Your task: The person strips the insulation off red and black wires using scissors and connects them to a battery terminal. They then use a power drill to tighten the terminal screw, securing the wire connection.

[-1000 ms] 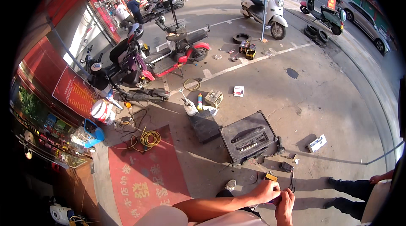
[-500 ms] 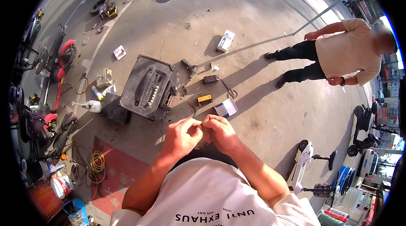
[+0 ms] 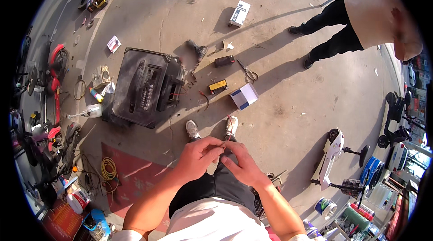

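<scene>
Beyond 2 hands [image 3: 201, 157], red wire [image 3: 231, 128] and shoes [image 3: 192, 129] (whitish) now visible.

Head-worn fisheye view, downward over both hands [image 3: 198, 156]

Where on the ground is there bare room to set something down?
The ground between the open box and white scooter is mostly bare. Another bare patch lies between the card and far white box. Between the black case and scissors, a drill, dark block and yellow-topped block crowd it.
</scene>
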Motion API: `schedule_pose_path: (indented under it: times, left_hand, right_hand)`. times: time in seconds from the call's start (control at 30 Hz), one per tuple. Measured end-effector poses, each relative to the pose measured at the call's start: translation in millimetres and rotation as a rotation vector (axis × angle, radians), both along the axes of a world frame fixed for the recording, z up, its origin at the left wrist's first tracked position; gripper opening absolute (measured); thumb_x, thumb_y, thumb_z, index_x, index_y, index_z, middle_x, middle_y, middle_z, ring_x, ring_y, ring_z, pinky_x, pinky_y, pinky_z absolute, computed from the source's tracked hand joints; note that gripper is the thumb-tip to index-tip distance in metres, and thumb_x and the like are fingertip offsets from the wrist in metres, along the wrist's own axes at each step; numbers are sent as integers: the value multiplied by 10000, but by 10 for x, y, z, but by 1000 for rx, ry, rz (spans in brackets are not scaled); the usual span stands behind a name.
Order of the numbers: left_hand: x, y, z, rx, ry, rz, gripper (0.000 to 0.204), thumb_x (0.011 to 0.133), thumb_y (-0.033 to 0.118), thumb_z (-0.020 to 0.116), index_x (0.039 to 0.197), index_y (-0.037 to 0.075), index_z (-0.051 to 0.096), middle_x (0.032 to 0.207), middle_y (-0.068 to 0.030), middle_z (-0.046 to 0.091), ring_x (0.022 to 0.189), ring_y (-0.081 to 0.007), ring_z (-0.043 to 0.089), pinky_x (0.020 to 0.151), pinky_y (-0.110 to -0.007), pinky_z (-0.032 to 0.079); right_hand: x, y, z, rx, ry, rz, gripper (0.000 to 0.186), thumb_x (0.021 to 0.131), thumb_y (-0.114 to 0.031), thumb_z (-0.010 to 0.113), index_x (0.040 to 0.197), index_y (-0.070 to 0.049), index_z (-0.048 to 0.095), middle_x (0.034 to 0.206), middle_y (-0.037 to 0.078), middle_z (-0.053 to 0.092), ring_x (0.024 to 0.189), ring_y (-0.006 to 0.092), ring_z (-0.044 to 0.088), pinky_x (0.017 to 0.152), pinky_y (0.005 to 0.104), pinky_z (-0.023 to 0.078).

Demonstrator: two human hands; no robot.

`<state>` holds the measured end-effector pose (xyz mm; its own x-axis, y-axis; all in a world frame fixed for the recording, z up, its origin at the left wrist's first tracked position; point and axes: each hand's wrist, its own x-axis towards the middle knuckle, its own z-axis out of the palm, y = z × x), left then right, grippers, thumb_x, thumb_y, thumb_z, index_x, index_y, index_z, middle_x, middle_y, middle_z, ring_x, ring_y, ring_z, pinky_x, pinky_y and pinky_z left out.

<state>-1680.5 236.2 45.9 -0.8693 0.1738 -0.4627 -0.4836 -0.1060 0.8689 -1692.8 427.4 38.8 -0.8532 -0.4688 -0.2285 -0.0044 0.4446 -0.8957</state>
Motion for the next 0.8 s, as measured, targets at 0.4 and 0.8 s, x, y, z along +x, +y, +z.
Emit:
schedule_pose_path:
  times: [0.4,0.8]
  left_hand:
    - [-403,-112,-2456,-397,-49,756,96,939,-28,540,1029,6,540,926,-83,611,710,-106,576,642,-270,539]
    - [1745,553,-3464,-801,-266,-305,85,901,126,657,898,48,623,739,-131,675,712,-324,666,665,-417,516]
  right_hand:
    - [-453,623,-3049,432,-304,619,301,1003,-309,500,920,-31,579,761,176,661,798,377,656,733,494,498]
    - [-485,778,-4903,876,94,565,161,903,-255,586,956,-105,609,719,100,683,783,272,685,714,416,471]
